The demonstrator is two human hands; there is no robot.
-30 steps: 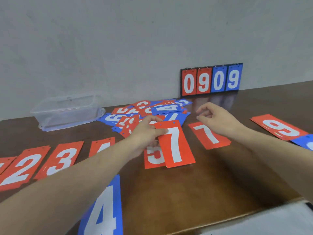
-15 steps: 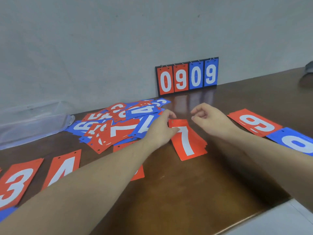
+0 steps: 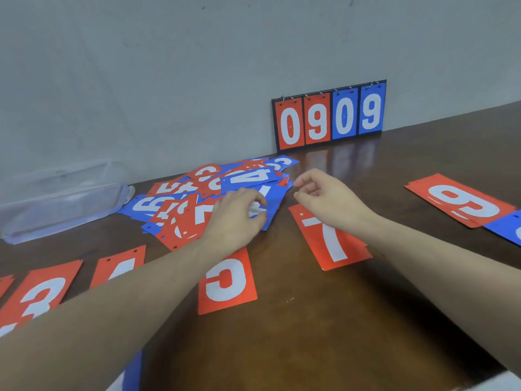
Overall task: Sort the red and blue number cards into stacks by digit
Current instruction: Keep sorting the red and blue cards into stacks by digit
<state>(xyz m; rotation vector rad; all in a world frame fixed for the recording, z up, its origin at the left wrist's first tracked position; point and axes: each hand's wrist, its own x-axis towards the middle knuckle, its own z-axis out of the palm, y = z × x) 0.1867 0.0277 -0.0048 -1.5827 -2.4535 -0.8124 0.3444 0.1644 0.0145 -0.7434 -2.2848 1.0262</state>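
Likely thin, stiff, slick: beside the red 7 stack (image 3: 329,238), left hand (image 3: 236,218) fingers curl on the blue 7 card (image 3: 267,198) edge; right hand (image 3: 324,198) hovers loosely curled, empty

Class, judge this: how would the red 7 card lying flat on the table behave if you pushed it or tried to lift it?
The red 7 card looks thin and light, so it would probably slide easily on the glossy table. Lying flat, it is likely awkward to pinch up. It seems fairly stiff, since its edges lie straight.
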